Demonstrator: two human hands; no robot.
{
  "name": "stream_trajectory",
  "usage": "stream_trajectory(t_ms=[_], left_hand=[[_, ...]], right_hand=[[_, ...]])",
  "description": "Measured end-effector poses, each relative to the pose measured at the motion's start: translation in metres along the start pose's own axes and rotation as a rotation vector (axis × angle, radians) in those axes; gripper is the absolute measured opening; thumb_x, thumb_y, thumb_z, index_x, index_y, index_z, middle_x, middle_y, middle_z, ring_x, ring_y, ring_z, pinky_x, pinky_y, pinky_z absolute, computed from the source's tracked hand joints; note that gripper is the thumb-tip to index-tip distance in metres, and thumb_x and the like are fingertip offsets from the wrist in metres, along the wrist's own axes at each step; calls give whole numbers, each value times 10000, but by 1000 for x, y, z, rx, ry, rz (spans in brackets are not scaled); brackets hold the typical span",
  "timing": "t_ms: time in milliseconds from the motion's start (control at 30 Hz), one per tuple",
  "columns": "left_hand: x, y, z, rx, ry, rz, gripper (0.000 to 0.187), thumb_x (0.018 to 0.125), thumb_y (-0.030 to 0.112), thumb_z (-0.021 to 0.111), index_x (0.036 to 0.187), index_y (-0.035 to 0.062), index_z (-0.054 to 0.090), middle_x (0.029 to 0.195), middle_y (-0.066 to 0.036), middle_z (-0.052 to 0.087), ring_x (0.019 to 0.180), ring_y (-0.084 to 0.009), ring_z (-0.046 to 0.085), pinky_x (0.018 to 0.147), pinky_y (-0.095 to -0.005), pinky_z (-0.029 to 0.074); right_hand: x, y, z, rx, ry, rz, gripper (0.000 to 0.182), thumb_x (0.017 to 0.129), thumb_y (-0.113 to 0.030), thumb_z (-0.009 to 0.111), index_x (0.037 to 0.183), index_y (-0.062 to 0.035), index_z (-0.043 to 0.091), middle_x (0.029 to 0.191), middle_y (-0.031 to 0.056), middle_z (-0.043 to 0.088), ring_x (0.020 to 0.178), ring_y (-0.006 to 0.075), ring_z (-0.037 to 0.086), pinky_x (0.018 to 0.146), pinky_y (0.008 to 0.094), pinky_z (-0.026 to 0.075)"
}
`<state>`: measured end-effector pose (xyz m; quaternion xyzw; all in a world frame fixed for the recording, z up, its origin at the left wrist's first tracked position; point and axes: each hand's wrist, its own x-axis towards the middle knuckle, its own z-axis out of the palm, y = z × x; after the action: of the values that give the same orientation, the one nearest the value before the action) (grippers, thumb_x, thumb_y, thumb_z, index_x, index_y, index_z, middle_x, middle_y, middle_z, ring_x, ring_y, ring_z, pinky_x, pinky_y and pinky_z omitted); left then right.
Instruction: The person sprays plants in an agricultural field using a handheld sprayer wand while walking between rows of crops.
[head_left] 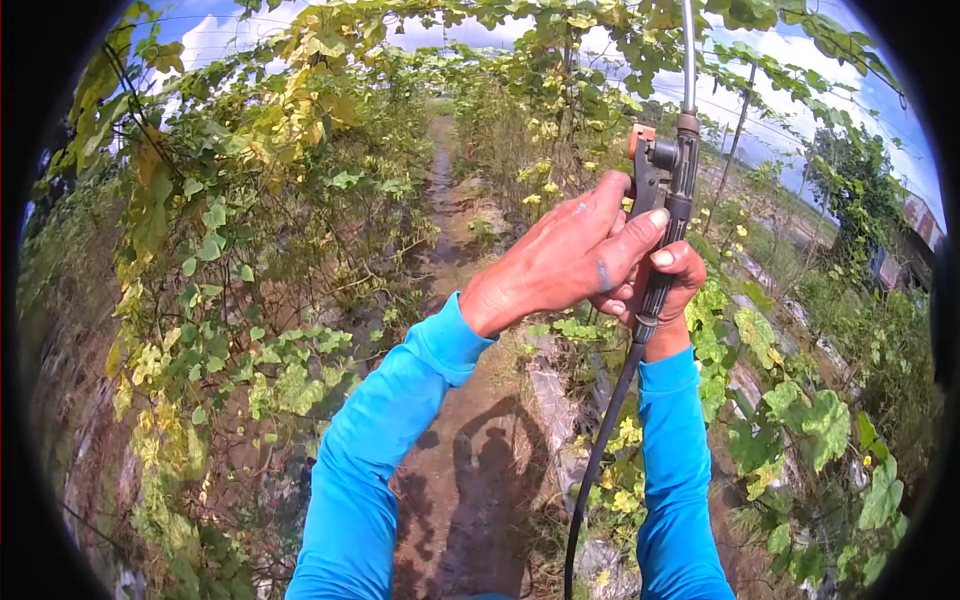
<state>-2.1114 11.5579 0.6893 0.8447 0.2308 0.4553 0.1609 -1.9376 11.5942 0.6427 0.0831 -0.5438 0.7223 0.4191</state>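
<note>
A black spray wand (683,180) stands upright on the right of the head view, its metal tube rising out of the top edge. My left hand (575,245) reaches across from the left and closes around the trigger part, thumb against the handle. An orange piece (641,138) tops the lever beside the valve. Lower down, my right hand (675,285) wraps the ribbed grip, its thumb pointing up; part of its fingers is hidden behind the left hand. From the bottom of the grip a black hose (603,440) hangs down out of view.
A narrow dirt path (445,200) runs ahead between rows of climbing vines. Yellowing leaves (300,95) hang at left and overhead on wires. Plastic sheeting (553,390) lines the bed at right. A post (738,125) and a building (915,225) stand farther right.
</note>
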Motion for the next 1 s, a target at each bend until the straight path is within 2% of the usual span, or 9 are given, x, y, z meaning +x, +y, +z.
stream_trajectory(t_ms=[67, 200, 233, 267, 400, 500, 833, 900, 1000], left_hand=[[3, -4, -11, -91, -19, 5, 470, 1013, 422, 466, 1215, -3, 474, 940, -243, 638, 859, -342, 640, 763, -435, 472], [1, -19, -24, -73, -16, 57, 520, 1014, 425, 469, 1254, -36, 470, 955, -248, 613, 899, -397, 611, 792, -459, 458], [0, -28, -24, -56, -4, 93, 536, 1014, 435, 465, 1275, -33, 470, 989, -246, 605, 929, -391, 608, 809, -454, 460], [-2, -37, -23, -38, 9, 130, 552, 1015, 445, 461, 1296, -31, 470, 1023, -244, 596, 959, -385, 605, 827, -449, 462], [-12, -51, -29, -123, -20, 116, 577, 1017, 460, 457, 1318, -32, 464, 1080, -228, 586, 1022, -381, 589, 882, -451, 462], [-12, -67, -29, -35, -23, 123, 571, 1013, 442, 484, 1323, -36, 459, 1071, -213, 594, 1022, -370, 590, 892, -453, 468], [3, -120, -25, -115, -79, 24, 571, 996, 458, 526, 1304, -18, 466, 991, -198, 583, 970, -353, 603, 849, -465, 495], [9, -137, -24, -6, -90, 68, 521, 995, 450, 527, 1259, 3, 484, 958, -204, 578, 907, -355, 607, 801, -472, 488], [12, -166, -20, 18, -226, -54, 505, 993, 483, 502, 1209, 27, 508, 977, -195, 585, 933, -385, 585, 820, -476, 467]], right_hand=[[14, -3, -12, 59, -155, 34, 473, 715, -317, 560, 1080, -17, 545, 693, 17, 420, 587, 173, 452, 506, 325, 418], [35, 2, -34, 132, -347, 130, 648, 710, -325, 602, 1261, -20, 452, 665, -12, 347, 571, 148, 388, 511, 321, 402], [39, 5, -38, 168, -391, 140, 600, 711, -298, 612, 1227, -37, 452, 641, -26, 316, 547, 141, 363, 515, 329, 400], [39, 8, -39, 221, -320, 146, 422, 671, -279, 650, 996, -111, 439, 614, -7, 323, 482, 133, 319, 443, 338, 392], [56, 24, -60, 311, -478, 169, 384, 663, -269, 654, 906, -137, 388, 532, -44, 234, 419, 102, 236, 396, 303, 324], [59, 36, -80, 370, -497, 132, 350, 630, -240, 675, 826, -121, 412, 561, 2, 340, 407, 118, 275, 363, 302, 325], [73, 53, -130, 354, -436, 117, 371, 633, -205, 681, 825, -128, 374, 498, -51, 245, 405, 104, 222, 406, 299, 294], [74, 61, -144, 337, -408, 91, 383, 616, -214, 686, 822, -124, 376, 497, -40, 247, 400, 111, 224, 386, 302, 276], [68, 87, -178, 325, -384, 43, 397, 578, -218, 693, 848, -118, 419, 517, -20, 292, 408, 134, 284, 382, 307, 294]])
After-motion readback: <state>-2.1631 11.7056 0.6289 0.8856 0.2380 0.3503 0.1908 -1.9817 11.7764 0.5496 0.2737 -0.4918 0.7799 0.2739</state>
